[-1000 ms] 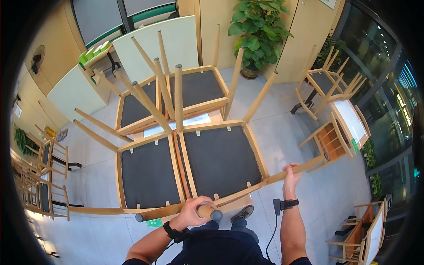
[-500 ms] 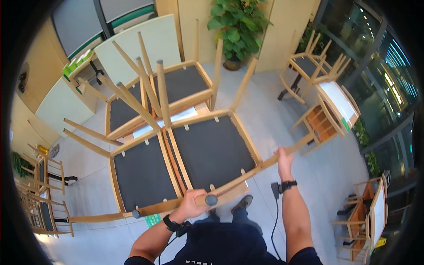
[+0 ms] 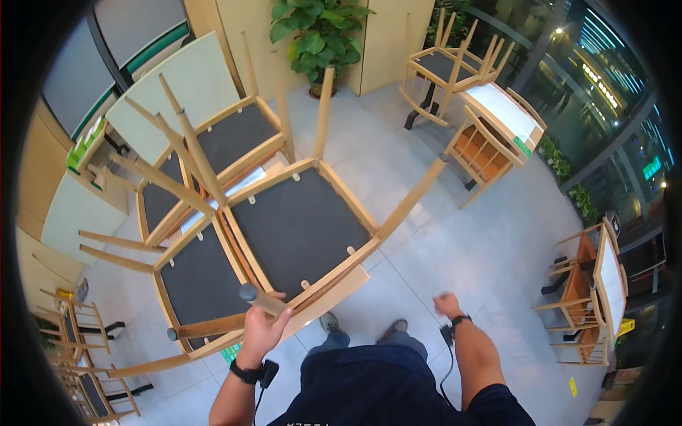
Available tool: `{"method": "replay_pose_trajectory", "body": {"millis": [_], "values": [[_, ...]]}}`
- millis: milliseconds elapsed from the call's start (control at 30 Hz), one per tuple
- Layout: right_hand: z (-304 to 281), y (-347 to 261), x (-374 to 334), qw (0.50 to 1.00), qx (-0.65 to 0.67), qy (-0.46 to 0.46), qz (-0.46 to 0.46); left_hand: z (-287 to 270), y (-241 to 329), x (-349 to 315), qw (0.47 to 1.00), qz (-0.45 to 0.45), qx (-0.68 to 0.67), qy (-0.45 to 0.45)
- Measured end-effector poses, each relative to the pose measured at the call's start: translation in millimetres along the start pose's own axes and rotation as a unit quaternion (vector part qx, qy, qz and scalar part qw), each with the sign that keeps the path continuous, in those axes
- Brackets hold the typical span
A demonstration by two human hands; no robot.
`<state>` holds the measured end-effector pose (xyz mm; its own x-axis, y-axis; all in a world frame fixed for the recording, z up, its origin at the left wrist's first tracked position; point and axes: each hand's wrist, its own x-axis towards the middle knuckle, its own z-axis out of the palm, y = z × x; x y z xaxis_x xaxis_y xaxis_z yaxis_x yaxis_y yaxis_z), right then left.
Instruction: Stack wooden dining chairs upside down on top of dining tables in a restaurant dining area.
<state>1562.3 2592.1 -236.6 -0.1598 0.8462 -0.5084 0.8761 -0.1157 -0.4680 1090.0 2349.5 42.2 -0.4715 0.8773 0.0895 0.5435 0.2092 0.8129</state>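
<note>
Several wooden chairs rest upside down on a table, dark seat undersides and legs pointing up. My left hand is closed round the front leg of the nearest right upturned chair, at the table's near edge. Beside that chair, on its left, lies another upturned chair, touching it. Two more upturned chairs sit behind, partly hidden by raised legs. My right hand hangs over the floor, away from the chairs, with its fingers curled and nothing visible in it.
At the right stand a white-topped table with an upturned chair on it and another table with chairs. More chairs are at the left. A potted plant stands against the back wall, near glass windows.
My right hand has let go of the near right chair's leg and dropped toward me. My left hand keeps its hold. The view has shifted, moving the chairs left in the picture.
</note>
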Motion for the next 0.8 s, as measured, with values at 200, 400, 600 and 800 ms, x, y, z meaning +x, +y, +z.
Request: {"method": "replay_pose_trajectory", "body": {"millis": [200, 400, 600, 800], "values": [[22, 157, -105, 0.901, 0.332, 0.030, 0.279, 57, -21, -75, 0.983, -0.038, 0.053, 0.174], [26, 250, -151, 0.840, 0.401, 0.046, 0.362, 147, 14, -86, 0.986, -0.096, 0.134, -0.002], [2, 251, -115, 0.803, 0.499, 0.071, 0.319, 188, -77, -84, 0.879, -0.194, 0.190, -0.393], [-47, 258, -57, 0.789, 0.535, 0.092, 0.289, 268, -93, -50, 0.852, -0.232, 0.095, -0.460]]}}
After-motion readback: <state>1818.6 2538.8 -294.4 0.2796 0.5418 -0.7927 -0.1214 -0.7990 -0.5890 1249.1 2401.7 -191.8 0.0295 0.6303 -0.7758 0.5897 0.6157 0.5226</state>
